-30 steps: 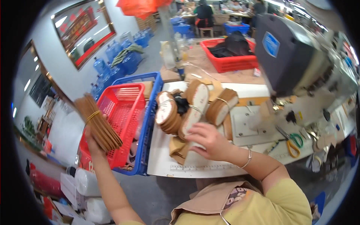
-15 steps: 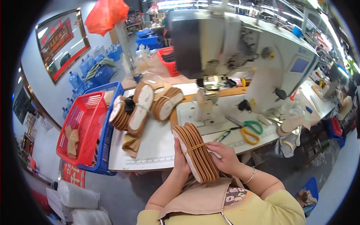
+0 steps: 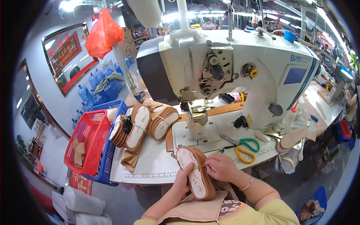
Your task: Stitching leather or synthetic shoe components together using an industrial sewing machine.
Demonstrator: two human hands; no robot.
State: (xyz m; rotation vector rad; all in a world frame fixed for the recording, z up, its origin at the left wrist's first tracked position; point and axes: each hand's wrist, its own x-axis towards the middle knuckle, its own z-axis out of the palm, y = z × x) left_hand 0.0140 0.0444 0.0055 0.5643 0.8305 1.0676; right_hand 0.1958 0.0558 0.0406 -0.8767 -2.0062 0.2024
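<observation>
Left hand (image 3: pixel 182 180) clamps the banded insole bundle (image 3: pixel 196 180) from its left side, thumb flat on the white top face about mid-length, other fingers mostly hidden behind the stack. Right hand (image 3: pixel 223 167) is on the opposite edge, fingertips bunched right at the yellowish band (image 3: pixel 200 166); can't tell if they pinch the band or just press there. Bundle sits between the two hands, tilted, far end in front of the sewing machine bed (image 3: pixel 191 138), near end by the apron (image 3: pixel 195 209), scissors (image 3: pixel 243 147) off to its right.
</observation>
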